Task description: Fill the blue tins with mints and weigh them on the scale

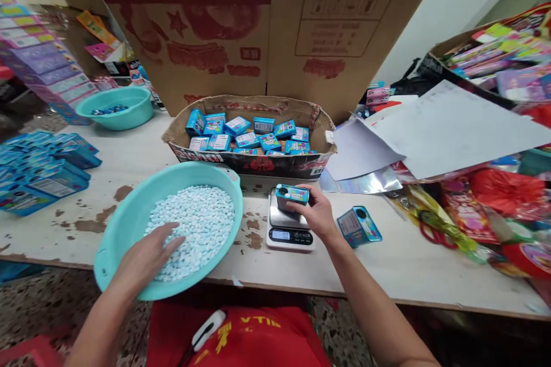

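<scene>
My left hand [144, 253] reaches over the near left side of a turquoise basin [106, 241], its fingers spread on a heap of small white and pale blue candies [202, 223]. My right hand [317, 212] grips a small blue tin [293, 195] with a dark round opening in its top. The tin is upright at a small digital scale [291, 239]; whether it rests on the plate or hovers just above, I cannot tell. Another blue tin [358, 226] with a similar opening stands tilted in view to the right of my right hand.
Behind the scale, a cut-down cardboard box [253, 166] holds several blue tins. Many more tins [47, 172] stand grouped at the left, near a second turquoise basin [124, 117]. White sheets [456, 126], scissors [434, 232] and wrappers crowd the right. A large carton [275, 28] rises behind.
</scene>
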Motion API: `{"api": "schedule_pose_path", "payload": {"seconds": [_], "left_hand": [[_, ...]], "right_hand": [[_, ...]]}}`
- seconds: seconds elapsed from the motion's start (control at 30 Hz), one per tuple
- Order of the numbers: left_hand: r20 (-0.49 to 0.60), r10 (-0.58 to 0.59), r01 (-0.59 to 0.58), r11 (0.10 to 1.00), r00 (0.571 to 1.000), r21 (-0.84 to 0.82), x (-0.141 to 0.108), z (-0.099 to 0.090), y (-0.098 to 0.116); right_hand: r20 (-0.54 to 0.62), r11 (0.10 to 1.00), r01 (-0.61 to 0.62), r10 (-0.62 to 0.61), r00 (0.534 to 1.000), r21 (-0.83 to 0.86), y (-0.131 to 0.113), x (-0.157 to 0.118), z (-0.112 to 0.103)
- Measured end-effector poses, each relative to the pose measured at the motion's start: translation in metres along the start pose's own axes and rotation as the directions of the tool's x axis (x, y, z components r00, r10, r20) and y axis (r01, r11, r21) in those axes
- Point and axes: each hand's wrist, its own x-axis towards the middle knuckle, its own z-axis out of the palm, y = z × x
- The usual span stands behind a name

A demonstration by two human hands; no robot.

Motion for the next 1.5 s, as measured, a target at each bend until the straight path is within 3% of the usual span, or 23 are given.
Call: {"api": "schedule_pose_path", "payload": {"seconds": [0.17,0.3,0.37,0.47,0.53,0.63,0.67,0.73,0.87,0.97,1.07,1.2,1.27,1.33,1.5], "left_hand": [[0.026,0.124,-0.126,0.989,0.992,0.072,0.007,0.01,0.001],[0.157,0.101,-0.112,0.992,0.982,0.063,0.007,0.007,0.011],[0.176,0.087,-0.087,0.996,0.981,-0.009,0.008,0.004,0.017],[0.102,0.012,0.013,0.972,0.995,-0.237,0.009,-0.005,0.023],[0.071,-0.101,0.123,0.854,0.992,-0.506,0.009,-0.014,0.025],[0.114,-0.205,0.197,0.453,0.972,-0.869,0.01,-0.028,0.025],[0.133,-0.222,0.203,0.328,0.966,-0.922,0.011,-0.032,0.025],[0.176,-0.247,0.225,0.186,0.953,-0.956,0.013,-0.036,0.026],[0.286,-0.232,0.303,0.041,0.93,-0.952,0.019,-0.034,0.035],[0.291,-0.261,0.281,-0.076,0.92,-0.957,0.021,-0.03,0.042],[0.324,-0.287,0.301,-0.119,0.902,-0.946,0.022,-0.026,0.042],[0.386,-0.206,0.353,-0.178,0.899,-0.918,0.024,-0.026,0.043],[0.382,-0.179,0.337,-0.237,0.907,-0.911,0.028,-0.03,0.056],[0.352,-0.162,0.299,-0.28,0.922,-0.912,0.036,-0.035,0.085],[0.2,-0.112,0.158,-0.306,0.973,-0.939,0.071,-0.031,0.199]], "right_hand": [[-0.022,0.998,0.06,-0.06,0.998,0.018,0.025,-0.001,-0.018],[-0.241,0.994,0.103,-0.107,0.965,-0.027,0.022,-0.026,-0.026],[-0.338,0.987,0.134,-0.154,0.928,-0.083,0.018,-0.043,-0.03],[-0.36,0.975,0.16,-0.205,0.91,-0.152,0.01,-0.066,-0.037],[-0.345,0.974,0.157,-0.206,0.916,-0.166,0.006,-0.076,-0.042],[-0.338,0.977,0.148,-0.192,0.921,-0.153,0.004,-0.082,-0.049],[-0.338,0.979,0.143,-0.185,0.923,-0.145,0.005,-0.082,-0.051],[-0.338,0.984,0.127,-0.163,0.927,-0.128,0.008,-0.081,-0.051],[-0.32,0.994,0.079,-0.101,0.942,-0.08,0.016,-0.076,-0.046],[-0.3,0.996,0.065,-0.081,0.95,-0.063,0.021,-0.074,-0.044],[-0.3,0.996,0.067,-0.083,0.95,-0.065,0.026,-0.073,-0.045],[-0.311,0.986,0.114,-0.148,0.939,-0.125,0.026,-0.068,-0.046],[-0.314,0.956,0.177,-0.247,0.917,-0.234,0.022,-0.06,-0.043],[-0.274,0.888,0.249,-0.368,0.889,-0.386,0.016,-0.05,-0.036],[-0.114,0.689,0.318,-0.504,0.856,-0.652,0.008,-0.027,-0.013]]}}
